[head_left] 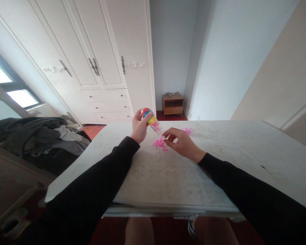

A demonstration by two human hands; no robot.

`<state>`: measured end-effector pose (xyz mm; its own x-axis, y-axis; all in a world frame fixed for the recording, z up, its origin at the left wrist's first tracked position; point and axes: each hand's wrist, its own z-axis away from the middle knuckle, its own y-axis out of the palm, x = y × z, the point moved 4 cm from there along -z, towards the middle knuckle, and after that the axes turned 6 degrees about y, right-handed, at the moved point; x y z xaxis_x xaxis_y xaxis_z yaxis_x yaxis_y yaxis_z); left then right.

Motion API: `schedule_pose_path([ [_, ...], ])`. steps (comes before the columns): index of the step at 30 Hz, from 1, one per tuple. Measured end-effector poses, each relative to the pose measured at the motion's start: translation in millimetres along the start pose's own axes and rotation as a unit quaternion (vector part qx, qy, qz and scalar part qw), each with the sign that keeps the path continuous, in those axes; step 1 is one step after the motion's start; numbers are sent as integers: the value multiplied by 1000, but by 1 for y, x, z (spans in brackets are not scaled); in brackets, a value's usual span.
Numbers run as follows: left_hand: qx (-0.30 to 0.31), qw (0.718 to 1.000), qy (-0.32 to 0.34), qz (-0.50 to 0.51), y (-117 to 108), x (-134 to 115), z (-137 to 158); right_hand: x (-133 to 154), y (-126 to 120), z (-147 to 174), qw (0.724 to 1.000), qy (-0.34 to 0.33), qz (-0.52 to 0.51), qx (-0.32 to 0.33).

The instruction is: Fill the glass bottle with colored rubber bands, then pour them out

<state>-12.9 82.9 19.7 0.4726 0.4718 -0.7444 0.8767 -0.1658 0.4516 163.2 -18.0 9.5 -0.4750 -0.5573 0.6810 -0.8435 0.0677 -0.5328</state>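
My left hand is wrapped round a clear plastic bottle packed with small pieces in red, blue, yellow and pink layers. The bottle is tilted, its pink end pointing down and to the right. Close to that end, my right hand has its thumb and fingers curled into a pinch; whatever is between the fingertips is too small to make out. Below the bottle's lower end lies a loose pile of pink pieces on the white table. Another pink item with a loop lies behind my right hand.
A heap of dark and grey clothes lies to the left of the table. Beyond the table stand a white wardrobe with drawers and a small wooden cabinet. The table's near edge runs just above my knees.
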Motion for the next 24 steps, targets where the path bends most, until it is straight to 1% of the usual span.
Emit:
schedule_pose_path([
  [3, -11, 999, -31, 26, -1, 4, 0, 2, 0, 1, 1000, -10, -5, 6],
  [5, -12, 997, -55, 43, -1, 7, 1, 0, 3, 2, 1000, -11, 10, 19],
  [7, 11, 996, -75, 43, 3, 9, 4, -4, 7, 4, 999, -4, 30, 40],
  [9, 48, 995, -84, 35, 8, 9, 8, -9, 12, 6, 997, 5, 49, 62],
  [11, 71, 994, -80, 29, 11, 9, 11, -13, 15, 7, 995, 12, 61, 80],
  [12, 71, 994, -74, 28, 12, 8, 11, -14, 16, 7, 994, 15, 65, 89],
  [16, 36, 998, -44, 21, 7, 5, 6, -14, 18, 8, 991, 22, 49, 120],
  [18, 15, 999, -33, 23, 4, 3, 3, -12, 17, 8, 992, 20, 29, 122],
  [21, -19, 999, -21, 44, -2, 1, -3, -9, 16, 7, 994, 12, 5, 111],
  [24, -39, 997, -23, 55, -6, 1, -6, -7, 13, 6, 996, 10, -10, 83],
])
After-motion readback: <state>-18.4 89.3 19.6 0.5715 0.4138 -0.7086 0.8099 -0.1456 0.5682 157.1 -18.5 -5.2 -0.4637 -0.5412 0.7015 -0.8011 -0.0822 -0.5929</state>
